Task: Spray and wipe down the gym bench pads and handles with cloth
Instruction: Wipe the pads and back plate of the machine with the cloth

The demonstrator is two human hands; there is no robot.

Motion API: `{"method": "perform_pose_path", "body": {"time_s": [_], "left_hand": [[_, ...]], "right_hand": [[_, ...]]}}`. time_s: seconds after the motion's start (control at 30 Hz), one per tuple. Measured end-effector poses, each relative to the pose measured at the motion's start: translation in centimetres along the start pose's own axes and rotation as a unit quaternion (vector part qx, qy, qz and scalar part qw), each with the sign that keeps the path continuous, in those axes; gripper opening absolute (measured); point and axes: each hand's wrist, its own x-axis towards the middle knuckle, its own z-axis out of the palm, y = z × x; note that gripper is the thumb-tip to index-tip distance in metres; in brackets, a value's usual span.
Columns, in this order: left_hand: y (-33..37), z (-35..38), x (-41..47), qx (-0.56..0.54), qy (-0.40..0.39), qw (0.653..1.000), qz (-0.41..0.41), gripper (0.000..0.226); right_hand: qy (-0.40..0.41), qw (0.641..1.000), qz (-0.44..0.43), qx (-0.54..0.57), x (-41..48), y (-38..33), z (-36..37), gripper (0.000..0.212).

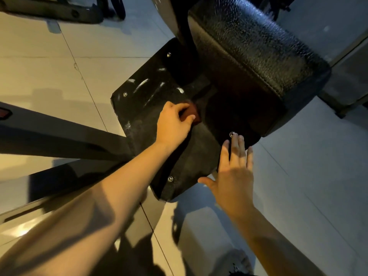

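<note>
The left hand [175, 124] gripped a reddish-brown cloth [194, 112] and pressed it on the black base plate [139, 120], I think to rub off the white streaks [141, 85] there. The right hand [234, 176] was spread flat and held nothing, its fingers at the plate's edge beside a bolt [232, 134], probably for balance. Above stood the bench pad [249, 48], of black grained vinyl with a stitched seam.

black bolted plate [143, 120] w/ red-brown cloth [194, 111] + white streaks [141, 85] on it, pale tiled floor [49, 72] below
</note>
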Motion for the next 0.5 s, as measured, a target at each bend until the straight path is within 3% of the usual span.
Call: {"method": "perform_pose_path", "body": {"time_s": [0.13,0.3,0.5], "left_hand": [[1.8,1.3,-1.0,-0.013,-0.035,0.996,0.077,0.042],[-0.5,0.1,-0.4,-0.003,0.037,0.998,-0.04,0.047],[-1.5,0.5,-5.5,-0.005,-0.055,0.994,0.097,0.061]], "right_hand": [[-0.011,1.0,-0.001,-0.016,0.3,0.1,0.1,0.127],[-0.003,1.0,-0.006,-0.006,0.0,0.4,0.4,0.126],[0.018,1.0,-0.014,0.016,0.1,0.4,0.4,0.124]]}}
